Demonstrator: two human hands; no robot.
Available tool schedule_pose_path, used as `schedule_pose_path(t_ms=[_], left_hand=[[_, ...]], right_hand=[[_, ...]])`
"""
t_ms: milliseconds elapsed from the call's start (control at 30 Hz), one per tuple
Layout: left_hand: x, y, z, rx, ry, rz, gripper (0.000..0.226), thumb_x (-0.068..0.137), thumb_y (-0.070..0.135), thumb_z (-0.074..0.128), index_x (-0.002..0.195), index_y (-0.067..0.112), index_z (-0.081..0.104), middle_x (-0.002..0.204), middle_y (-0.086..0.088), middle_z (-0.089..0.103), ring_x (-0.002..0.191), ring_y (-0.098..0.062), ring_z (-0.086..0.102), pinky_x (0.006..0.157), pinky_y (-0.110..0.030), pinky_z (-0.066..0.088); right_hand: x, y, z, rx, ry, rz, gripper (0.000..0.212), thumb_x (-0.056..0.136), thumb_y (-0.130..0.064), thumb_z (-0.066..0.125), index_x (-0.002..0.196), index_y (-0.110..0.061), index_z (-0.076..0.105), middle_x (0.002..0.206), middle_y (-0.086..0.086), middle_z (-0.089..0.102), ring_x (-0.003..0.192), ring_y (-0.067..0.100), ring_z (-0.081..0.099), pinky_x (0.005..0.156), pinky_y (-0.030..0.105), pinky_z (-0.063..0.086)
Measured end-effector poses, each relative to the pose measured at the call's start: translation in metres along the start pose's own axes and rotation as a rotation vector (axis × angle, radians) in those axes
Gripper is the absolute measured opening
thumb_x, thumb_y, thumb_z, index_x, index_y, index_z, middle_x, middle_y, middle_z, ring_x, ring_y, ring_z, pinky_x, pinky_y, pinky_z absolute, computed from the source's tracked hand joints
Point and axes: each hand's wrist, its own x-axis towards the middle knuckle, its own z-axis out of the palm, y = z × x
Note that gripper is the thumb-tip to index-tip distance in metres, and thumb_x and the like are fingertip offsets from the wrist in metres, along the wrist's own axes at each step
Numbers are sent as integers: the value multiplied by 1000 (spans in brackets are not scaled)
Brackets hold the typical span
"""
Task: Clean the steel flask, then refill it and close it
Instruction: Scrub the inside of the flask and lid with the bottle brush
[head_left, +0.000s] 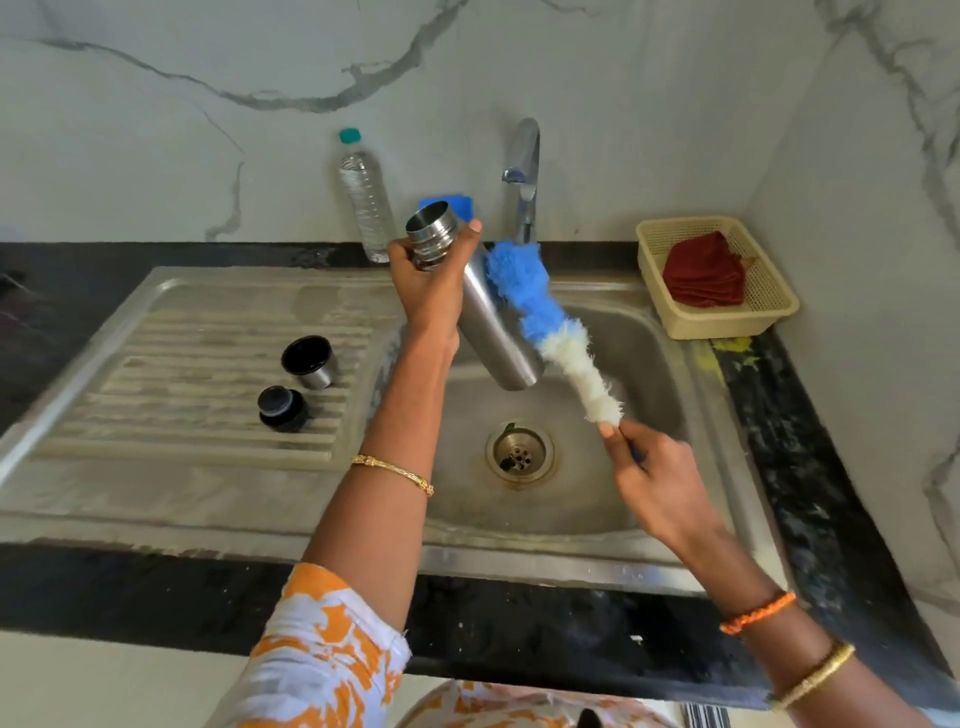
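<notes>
My left hand (431, 283) grips the open steel flask (488, 322) near its threaded neck, holding it tilted over the sink basin (649, 364) with the mouth up and to the left. My right hand (657, 480) holds the handle of a bottle brush (550, 322) with blue and white bristles. The bristles lie against the outside of the flask's right side. The flask's steel cup lid (307, 362) and black stopper (283, 409) stand on the ribbed drainboard (171, 374) to the left.
The tap (524, 176) rises behind the basin, with no water seen running. A clear plastic water bottle (364, 200) with a teal cap and a blue sponge (457, 203) stand at the back. A beige basket (763, 306) holding a red cloth (704, 273) sits at right. The drain (519, 457) lies below.
</notes>
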Motion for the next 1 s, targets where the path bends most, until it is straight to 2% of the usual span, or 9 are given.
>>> schedule_pose_path(t_ms=[133,300,467,500,600,667,800,933,1000], left_hand=[[-1,2,0,1,37,1,38,78,12,79,97,16,47,83,6,60,69,-1,58,66,-12,48],[6,7,-7,58,54,33,44,77,15,80,101,9,44,81,5,58,68,-3,56,62,-11,47],[2,3,2,50,25,-36,44,79,15,79,107,13,45,89,3,60,77,-7,60,76,-22,53],[3,4,3,30,31,-59,45,79,15,78,110,12,47,90,3,60,78,-8,59,75,-22,54],[9,9,2,-1,100,-107,47,79,16,78,117,5,54,86,3,60,72,-4,57,54,-8,44],[12,13,0,5,124,-109,48,78,16,79,118,3,56,86,2,61,72,-5,58,57,-10,45],[13,12,-3,-3,138,-115,45,77,16,80,114,8,55,92,-1,63,82,-13,61,79,-26,51],[5,8,-4,16,110,-132,38,79,18,78,105,15,51,88,3,60,80,-9,59,74,-20,50],[-1,4,-4,39,87,-129,39,80,18,77,108,13,49,87,5,58,76,-5,57,63,-12,45]], right_hand=[[-5,-2,13,22,-27,-22,44,96,-27,47,54,-23,37,40,-7,35,42,8,38,44,20,30],[-14,25,6,-12,-90,100,43,97,-27,47,55,-22,41,46,-6,36,45,11,35,45,21,30],[-15,5,11,-14,-48,-76,40,96,-23,47,57,-30,38,42,-8,42,43,9,39,44,20,30],[-18,9,12,-40,-58,-79,38,96,-22,48,59,-31,39,43,-9,44,43,9,41,43,20,31],[-26,34,10,-160,-101,-44,23,96,-22,49,74,-26,53,42,-8,41,39,9,44,40,18,30],[-24,45,5,-211,-94,-5,17,95,-25,48,83,-21,60,48,-7,46,42,11,45,43,22,32],[-11,48,-5,-243,-27,68,26,94,-32,47,70,-24,46,56,3,51,56,30,51,51,35,40],[-3,35,-8,-184,-31,31,31,95,-31,47,66,-20,46,52,2,48,52,25,48,51,37,41],[0,28,-3,-136,-50,33,36,95,-30,48,61,-19,44,49,0,43,48,21,43,49,33,36]])
